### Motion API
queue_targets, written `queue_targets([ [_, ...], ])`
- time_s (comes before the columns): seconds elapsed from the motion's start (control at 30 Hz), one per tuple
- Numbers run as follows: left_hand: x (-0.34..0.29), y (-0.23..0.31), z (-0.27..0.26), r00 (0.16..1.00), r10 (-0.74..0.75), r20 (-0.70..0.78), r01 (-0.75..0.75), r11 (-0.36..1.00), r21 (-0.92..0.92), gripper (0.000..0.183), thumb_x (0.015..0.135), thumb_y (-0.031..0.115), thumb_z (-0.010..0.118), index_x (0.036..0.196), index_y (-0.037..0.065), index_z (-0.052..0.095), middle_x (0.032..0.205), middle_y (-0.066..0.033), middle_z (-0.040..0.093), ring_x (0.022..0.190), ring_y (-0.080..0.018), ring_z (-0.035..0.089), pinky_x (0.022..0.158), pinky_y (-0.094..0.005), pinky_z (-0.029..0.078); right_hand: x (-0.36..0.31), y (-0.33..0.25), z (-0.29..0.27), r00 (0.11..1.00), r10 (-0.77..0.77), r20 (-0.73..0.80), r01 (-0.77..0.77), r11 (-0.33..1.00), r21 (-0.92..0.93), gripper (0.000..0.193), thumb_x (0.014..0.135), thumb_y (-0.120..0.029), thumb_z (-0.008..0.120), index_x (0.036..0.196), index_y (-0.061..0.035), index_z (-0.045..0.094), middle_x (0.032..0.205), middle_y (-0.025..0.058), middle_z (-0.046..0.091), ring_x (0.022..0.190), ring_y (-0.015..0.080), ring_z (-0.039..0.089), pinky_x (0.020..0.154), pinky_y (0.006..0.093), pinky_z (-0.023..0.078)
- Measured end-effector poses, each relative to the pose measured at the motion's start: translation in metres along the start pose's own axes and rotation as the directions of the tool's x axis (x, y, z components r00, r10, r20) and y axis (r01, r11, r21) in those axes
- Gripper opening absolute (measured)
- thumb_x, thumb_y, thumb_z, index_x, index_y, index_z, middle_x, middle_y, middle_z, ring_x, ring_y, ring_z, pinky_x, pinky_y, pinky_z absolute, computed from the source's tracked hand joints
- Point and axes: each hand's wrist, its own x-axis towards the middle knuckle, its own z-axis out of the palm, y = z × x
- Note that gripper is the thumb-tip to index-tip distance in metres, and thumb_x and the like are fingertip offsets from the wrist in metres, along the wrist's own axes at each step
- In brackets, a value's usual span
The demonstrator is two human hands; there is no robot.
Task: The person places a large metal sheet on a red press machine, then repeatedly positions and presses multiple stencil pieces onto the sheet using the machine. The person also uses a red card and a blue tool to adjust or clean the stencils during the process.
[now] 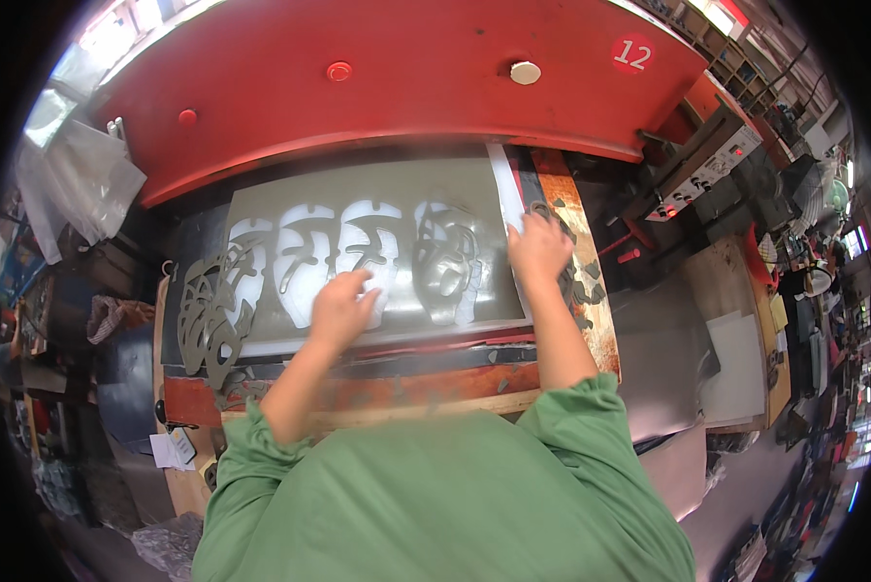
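A grey-green sheet (334,182) lies on the bed of a red press. Several shaped openings in it show white underneath. Over the sheet's middle, near one opening, my left hand (341,308) is open with thumb and fingers apart, holding nothing. My right hand (540,250) is at the sheet's right edge, fingers bent and closed at a dark cut piece (539,208); the fingertips are partly hidden. Between the hands, a shiny shaped outline (447,257) sits in the sheet. Overlapping cut-out pieces (203,315) lie at its left end.
The red press beam (426,102) spans the far side, with round buttons on it. Small dark scraps (586,281) lie on the worn right edge of the bed. A control box (702,170) with knobs and red lights stands at right. Clear plastic (91,179) hangs at left.
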Motion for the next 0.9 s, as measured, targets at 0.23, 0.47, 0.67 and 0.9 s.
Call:
queue_targets([
  [0.23, -0.066, -0.065, -0.071, 0.977, 0.007, -0.215, 0.063, 0.947, 0.316, 0.035, 0.076, 0.019, 0.078, 0.103, 0.002, 0.066, 0.111, -0.0176, 0.063, 0.105, -0.0368, 0.059, 0.089, -0.0465, 0.046, -0.039, 0.049, -0.009, 0.86, 0.351, 0.371, -0.436, 0.882, 0.177, 0.103, 0.069, -0.066, 0.07, 0.155, -0.0256, 0.03, 0.157, 0.0182, 0.031, 0.136, 0.0424, 0.041, 0.106, 0.0547, 0.039],
  [0.47, -0.081, -0.092, -0.092, 0.891, -0.02, -0.454, 0.232, 0.879, 0.417, 0.031, 0.078, 0.019, 0.076, 0.101, 0.002, 0.065, 0.109, -0.0187, 0.063, 0.101, -0.0384, 0.06, 0.086, -0.0474, 0.047, -0.017, 0.082, 0.025, 0.961, 0.183, 0.205, -0.256, 0.867, 0.427, 0.099, 0.061, -0.045, 0.083, 0.143, -0.0034, 0.047, 0.136, 0.0247, 0.055, 0.126, 0.0352, 0.054, 0.105, 0.0399, 0.042],
  [0.67, -0.086, -0.092, -0.099, 0.808, -0.078, -0.584, 0.321, 0.89, 0.324, 0.03, 0.074, 0.017, 0.078, 0.098, 0.004, 0.065, 0.103, -0.0152, 0.065, 0.095, -0.0373, 0.061, 0.082, -0.0456, 0.048, 0.01, 0.134, 0.034, 0.96, 0.099, 0.261, -0.258, 0.668, 0.698, 0.092, 0.062, -0.021, 0.087, 0.14, 0.0075, 0.047, 0.125, 0.0175, 0.064, 0.111, 0.0243, 0.062, 0.096, 0.0324, 0.048],
  [0.9, -0.11, -0.096, -0.109, 0.766, -0.331, -0.551, 0.572, 0.742, 0.349, 0.058, 0.073, 0.032, 0.081, 0.118, 0.002, 0.06, 0.118, -0.0174, 0.06, 0.11, -0.0366, 0.056, 0.092, -0.046, 0.046, -0.002, 0.167, 0.016, 0.984, 0.096, 0.148, -0.16, 0.842, 0.516, 0.077, 0.076, -0.022, 0.08, 0.14, 0.0054, 0.047, 0.126, 0.0179, 0.064, 0.112, 0.0283, 0.062, 0.097, 0.0379, 0.047],
])
